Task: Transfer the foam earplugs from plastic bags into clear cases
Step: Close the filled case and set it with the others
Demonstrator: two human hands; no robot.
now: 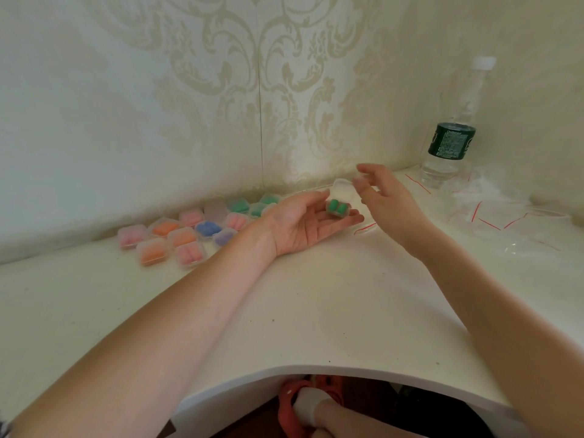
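My left hand [303,221] lies palm up over the white table and holds a small clear case [343,197] on its fingertips. Two green foam earplugs [337,207] sit inside the case, and its lid stands open. My right hand [384,197] hovers just right of the case with fingers spread, its fingertips at the raised lid. Whether they touch the lid is blurred. Several closed cases [177,235] with pink, orange, blue, purple and green earplugs lie in a cluster along the wall at the left.
Empty plastic bags [512,222] with red zip strips are piled at the right, one more strip [365,228] below my hands. A water bottle [452,134] with a green label stands in the back right corner. The table [316,311] has a curved front edge.
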